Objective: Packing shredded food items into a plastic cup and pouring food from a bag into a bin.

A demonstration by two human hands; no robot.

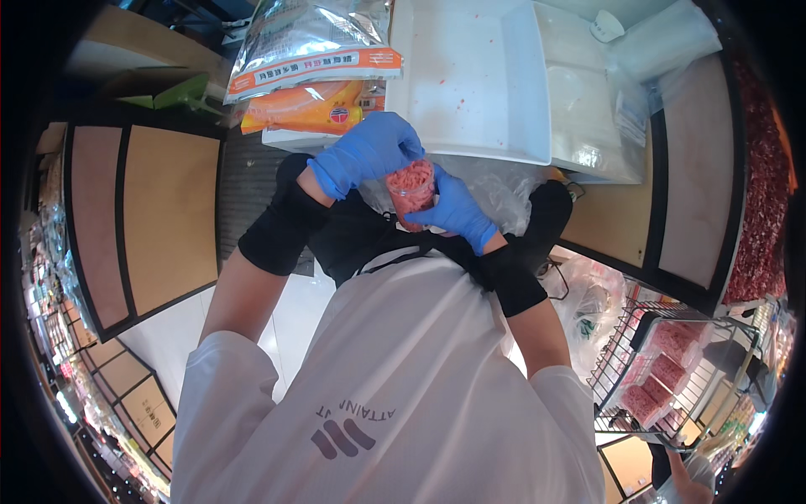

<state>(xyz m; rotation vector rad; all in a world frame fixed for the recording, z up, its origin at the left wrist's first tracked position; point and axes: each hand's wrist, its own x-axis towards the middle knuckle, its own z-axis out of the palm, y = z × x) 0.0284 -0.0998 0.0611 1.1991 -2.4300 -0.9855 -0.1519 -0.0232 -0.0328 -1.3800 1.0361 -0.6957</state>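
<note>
My right hand, in a blue glove, grips a clear plastic tub from its right side. Pink shredded food fills this tub up to near the rim. Over the rim, touching or nearly so, is my left hand, also blue-gloved, with its fingers curled in. Whether those fingers pinch anything is hidden. Just beyond my hands stands a white plastic bin with a few pink-red scraps on its bottom. A crumpled clear plastic bag lies behind the right hand.
Silver and orange food packets are stacked left of the bin. To its right are clear plastic packs and a white cup. A wire cart holds several tubs of pink food. Another person is at lower right.
</note>
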